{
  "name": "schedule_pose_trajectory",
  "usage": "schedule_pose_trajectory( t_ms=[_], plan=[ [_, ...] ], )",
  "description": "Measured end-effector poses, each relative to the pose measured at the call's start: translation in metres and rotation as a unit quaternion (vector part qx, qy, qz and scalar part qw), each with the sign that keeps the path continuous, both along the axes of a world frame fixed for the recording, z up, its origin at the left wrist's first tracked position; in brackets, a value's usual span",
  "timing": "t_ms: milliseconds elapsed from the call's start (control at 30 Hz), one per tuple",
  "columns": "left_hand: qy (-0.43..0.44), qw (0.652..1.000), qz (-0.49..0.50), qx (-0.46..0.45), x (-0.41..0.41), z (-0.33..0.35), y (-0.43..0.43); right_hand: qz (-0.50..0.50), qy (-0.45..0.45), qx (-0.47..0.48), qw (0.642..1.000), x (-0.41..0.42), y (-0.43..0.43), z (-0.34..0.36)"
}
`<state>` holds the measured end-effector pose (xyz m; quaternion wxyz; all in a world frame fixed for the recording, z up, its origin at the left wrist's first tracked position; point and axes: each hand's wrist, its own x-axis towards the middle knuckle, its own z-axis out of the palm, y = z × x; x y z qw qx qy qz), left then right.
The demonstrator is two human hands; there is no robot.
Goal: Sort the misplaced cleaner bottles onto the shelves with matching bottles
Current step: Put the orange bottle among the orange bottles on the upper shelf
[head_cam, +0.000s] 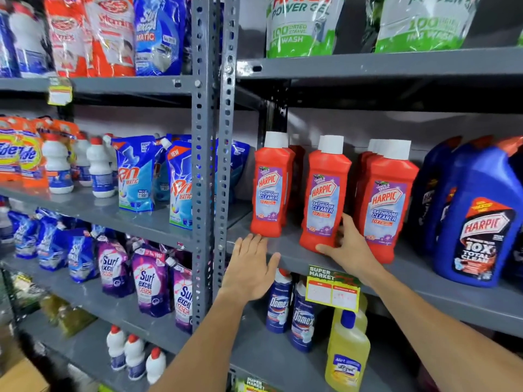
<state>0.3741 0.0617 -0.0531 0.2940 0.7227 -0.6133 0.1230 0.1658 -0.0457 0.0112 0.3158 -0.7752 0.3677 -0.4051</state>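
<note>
Middle shelf (pixel 283 251), right bay. Three stacks of red Harpic bathroom-cleaner bottles were seen standing upright in a row, blue Harpic bottles (pixel 475 222) to their 3 o'clock.

The right hand (pixel 343 247) was curled around the foot of the middle red bottle (pixel 325 193): thumb laid along the front base, fingers tucked behind its right side, between it and the right red bottle (pixel 385 205). A partial wrap, low on the body; the bottle was seated on the shelf, not lifted.

The left hand (pixel 253 267) was held flat and spread, empty, at the shelf lip just below the left red bottle (pixel 270 185), fingertips at or near its base; contact could not be told.

Step judged: the middle bottle being squared into line among its matching kind. It would be done best by sliding from the base, not tipping, with the label kept facing front and the gaps evened.

The gripped bottle rose to 11 o'clock of the right hand.
</note>
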Motion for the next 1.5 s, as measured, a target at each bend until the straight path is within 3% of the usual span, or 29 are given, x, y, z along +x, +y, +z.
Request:
schedule_pose_trajectory(
  t_ms=[600,1067,1233,1367,1500],
  plan=[
    [0.001,1.000,0.012,0.009,-0.004,0.005,0.004,-0.007,-0.032,-0.019,0.999,0.010,-0.010,-0.012],
    [-0.006,0.999,0.017,-0.029,-0.004,-0.004,0.002,-0.070,0.004,-0.096,0.993,0.005,0.015,-0.010],
    [-0.018,0.989,0.044,-0.138,-0.016,-0.053,0.021,-0.094,-0.075,-0.205,0.971,-0.003,0.067,-0.036],
    [-0.010,0.994,0.042,-0.103,-0.015,-0.108,0.025,-0.086,-0.098,-0.282,0.951,-0.004,0.099,-0.079],
    [0.003,0.999,0.036,-0.011,-0.010,-0.170,0.021,-0.041,-0.045,-0.253,0.966,0.001,0.105,-0.148]
  ],
)
